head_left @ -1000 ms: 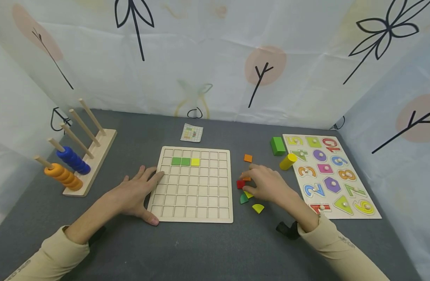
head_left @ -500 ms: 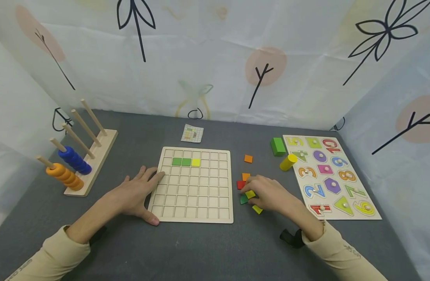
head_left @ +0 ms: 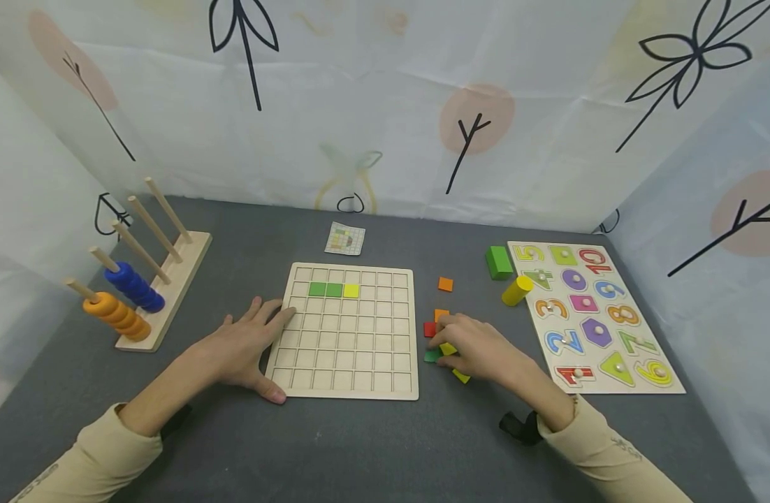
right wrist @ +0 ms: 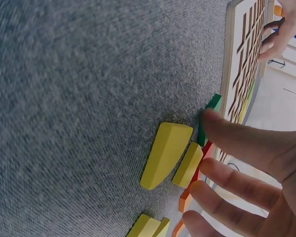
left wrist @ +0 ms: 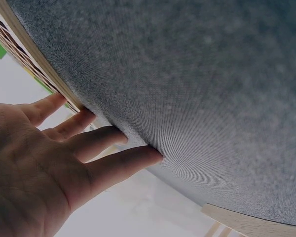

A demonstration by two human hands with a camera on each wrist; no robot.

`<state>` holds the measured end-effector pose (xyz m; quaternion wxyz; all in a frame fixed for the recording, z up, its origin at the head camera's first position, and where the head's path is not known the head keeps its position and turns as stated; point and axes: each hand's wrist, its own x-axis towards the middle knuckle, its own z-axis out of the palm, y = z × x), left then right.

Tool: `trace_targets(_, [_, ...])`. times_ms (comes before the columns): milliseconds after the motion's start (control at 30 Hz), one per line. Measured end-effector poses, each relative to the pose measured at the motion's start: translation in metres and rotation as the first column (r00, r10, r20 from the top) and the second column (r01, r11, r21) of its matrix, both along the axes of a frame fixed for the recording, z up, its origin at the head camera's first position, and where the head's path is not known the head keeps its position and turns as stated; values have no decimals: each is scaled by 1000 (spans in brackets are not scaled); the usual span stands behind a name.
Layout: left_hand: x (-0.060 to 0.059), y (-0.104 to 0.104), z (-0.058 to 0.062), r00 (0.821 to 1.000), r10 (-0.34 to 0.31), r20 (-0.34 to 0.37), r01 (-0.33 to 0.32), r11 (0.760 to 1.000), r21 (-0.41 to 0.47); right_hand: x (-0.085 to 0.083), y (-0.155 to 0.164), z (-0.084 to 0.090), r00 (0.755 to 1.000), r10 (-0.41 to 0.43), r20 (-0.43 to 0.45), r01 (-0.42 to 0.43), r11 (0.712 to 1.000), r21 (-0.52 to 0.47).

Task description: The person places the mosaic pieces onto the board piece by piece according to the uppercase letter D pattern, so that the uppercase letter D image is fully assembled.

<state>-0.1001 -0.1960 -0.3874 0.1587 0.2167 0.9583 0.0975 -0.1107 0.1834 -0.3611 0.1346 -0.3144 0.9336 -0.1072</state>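
A wooden grid board [head_left: 341, 383] lies mid-table with two green tiles [head_left: 325, 289] and a yellow tile [head_left: 350, 290] in one of its upper rows. My left hand [head_left: 243, 346] rests along the board's left edge, fingers spread. Right of the board, my right hand [head_left: 479, 346] is over a cluster of loose pieces. Its thumb touches a green piece [right wrist: 214, 104] in the right wrist view, while the other fingers are close to a red piece [head_left: 430, 329] and partly cover it. Beside the hand lie a yellow piece [head_left: 448, 348], a rounded yellow piece [right wrist: 166, 154] and an orange square [head_left: 441, 315].
Behind the board lies a small pattern card [head_left: 345, 239]. A peg stand [head_left: 190, 253] with orange and blue rings is at left. A number puzzle board [head_left: 601, 381], green block [head_left: 499, 263] and yellow cylinder [head_left: 517, 290] stand at right. One orange square [head_left: 445, 284] lies apart.
My right hand has shifted slightly toward me, uncovering the orange square. The green piece has turned and slid a little toward the board. The left hand has stayed in place.
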Motion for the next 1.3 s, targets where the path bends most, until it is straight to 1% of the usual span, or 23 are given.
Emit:
trace_targets(200, [0, 0, 0, 1000, -1, 1, 1, 1000, 4, 2, -5, -2, 998, -30, -57, 31, 999, 17])
trace_targets(333, [0, -1, 0, 1000, -2, 2, 2, 1000, 3, 3, -7, -4, 996, -24, -80, 25, 1000, 7])
trace_targets(400, [0, -1, 0, 1000, -2, 3, 2, 1000, 3, 3, -8, -5, 998, 1, -70, -2, 1000, -15])
trace_targets(567, [0, -1, 0, 1000, -1, 1, 1, 1000, 4, 2, -8, -9, 998, 54, -13, -55, 996, -68])
trace_targets(833, [0, -1, 1, 1000, -1, 4, 1, 1000, 3, 0, -9, -8, 999, 39, 25, -37, 997, -74])
trace_targets(1067, [0, -1, 2, 1000, -3, 8, 3, 1000, 5, -2, -8, -9, 998, 45, 44, -41, 995, -96])
trace_targets(1300, [1, -1, 2, 1000, -3, 8, 3, 1000, 10, -2, -10, -9, 997, 4, 75, 5, 991, -130])
